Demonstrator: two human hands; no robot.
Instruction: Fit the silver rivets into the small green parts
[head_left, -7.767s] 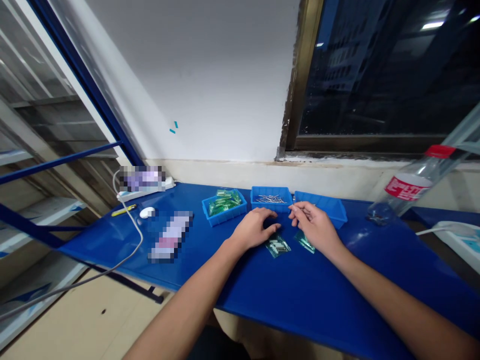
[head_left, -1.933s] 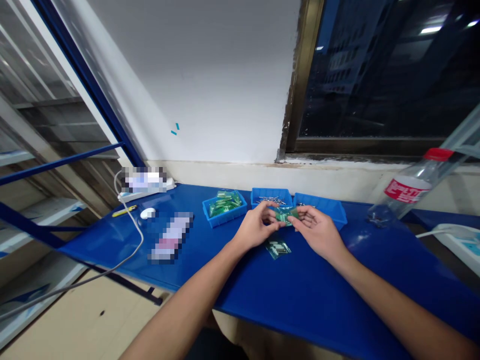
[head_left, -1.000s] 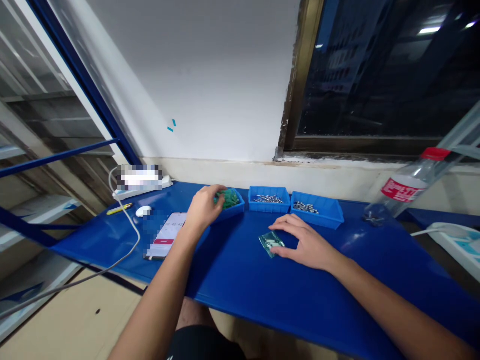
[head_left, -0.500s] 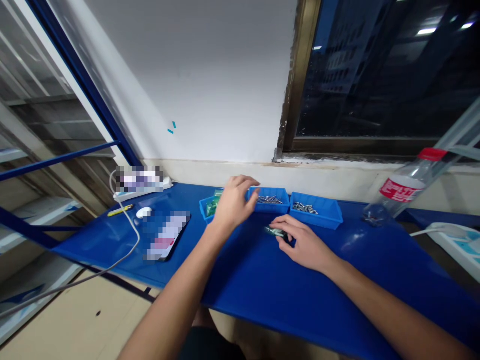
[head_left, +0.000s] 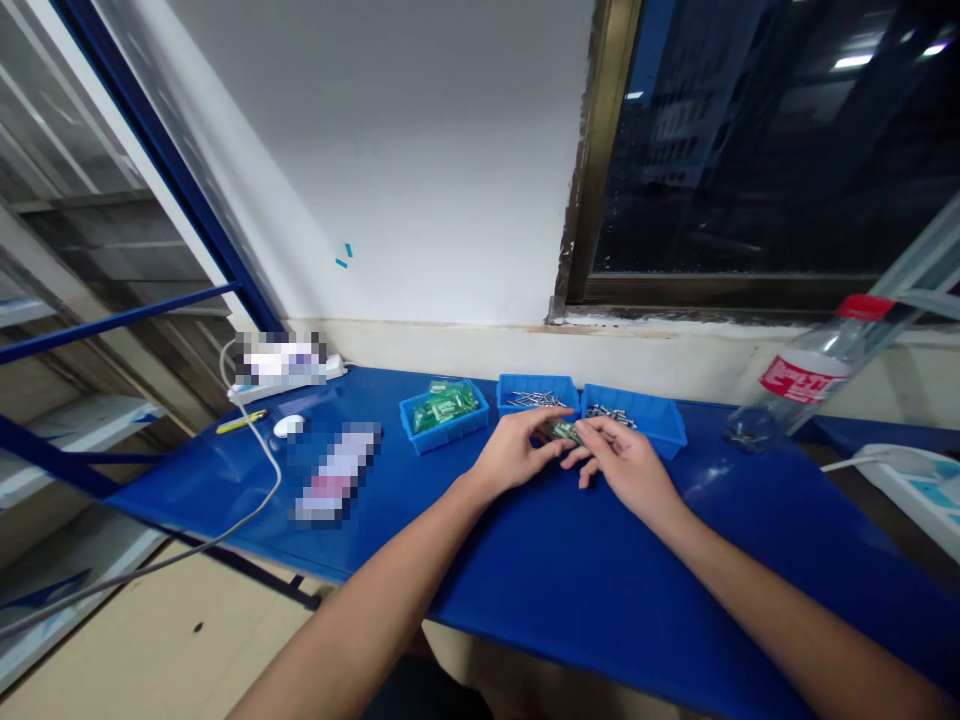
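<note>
Over the blue table, my left hand (head_left: 514,445) and my right hand (head_left: 619,460) meet at a small green packet (head_left: 562,431), each gripping one side of it. Behind them stand two blue bins, the middle bin (head_left: 536,385) with long metal screws and the right bin (head_left: 660,425) with shorter metal pieces, partly hidden by my right hand. To the left, a third blue bin (head_left: 442,435) is heaped with green packets (head_left: 446,402).
On the table (head_left: 570,590) lie a phone (head_left: 337,475), a white round object (head_left: 288,426) and a yellow cutter (head_left: 241,421). A power strip (head_left: 289,380) trails a cable at the left. A bottle (head_left: 802,375) stands at the right.
My left hand has moved right and down from beside the left bin to the packet. My right hand has raised the packet slightly. The left bin is now uncovered.
</note>
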